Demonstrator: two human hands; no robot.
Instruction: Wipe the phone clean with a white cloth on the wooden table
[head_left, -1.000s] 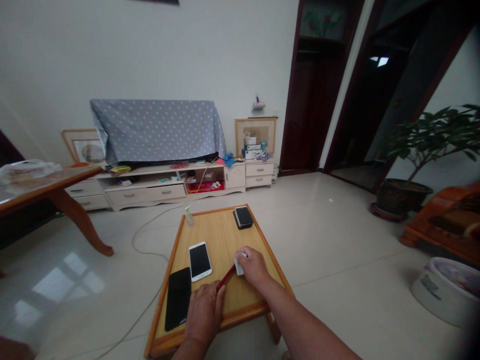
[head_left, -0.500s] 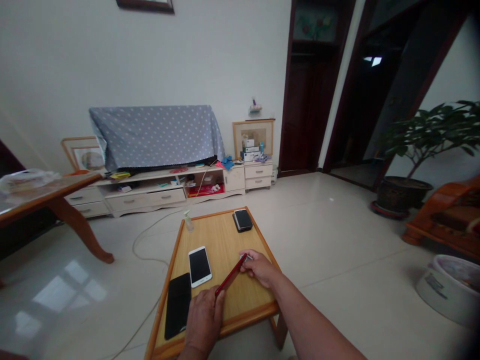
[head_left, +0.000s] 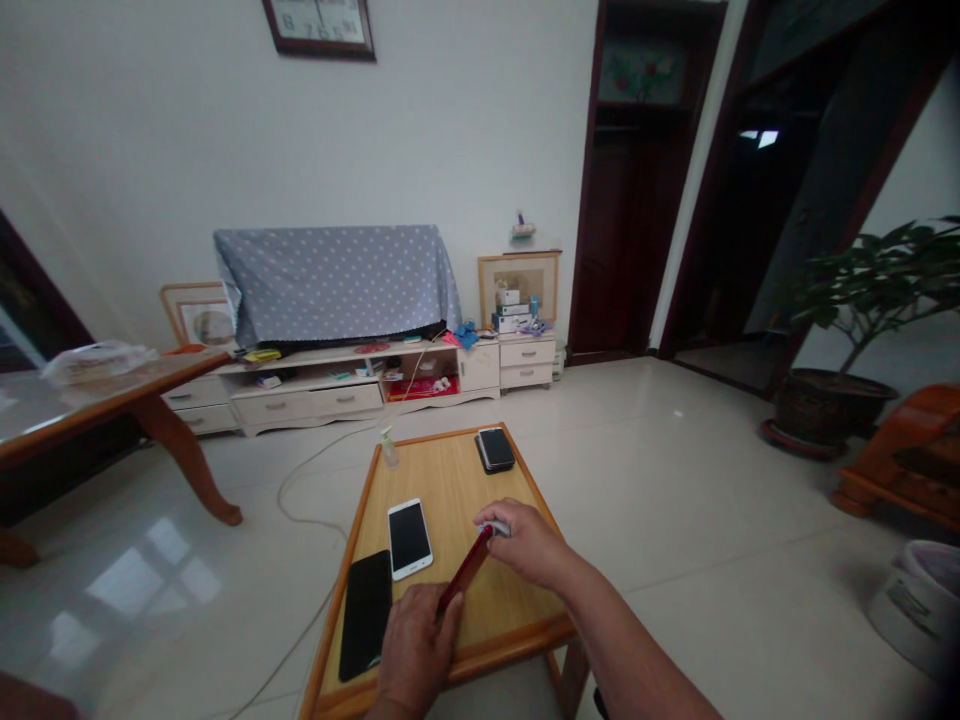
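Between your hands, a slim red phone-like slab stands tilted on edge: your left hand closes around its lower end, and your right hand pinches a small white cloth against its upper end. Just left lie a white smartphone and a black smartphone, on a low honey-wood table.

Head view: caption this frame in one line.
Left hand and right hand hold a red phone edge-on over a wooden table.

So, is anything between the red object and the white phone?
Nothing visible: only the bare wood of the table separates the red object from the white phone.
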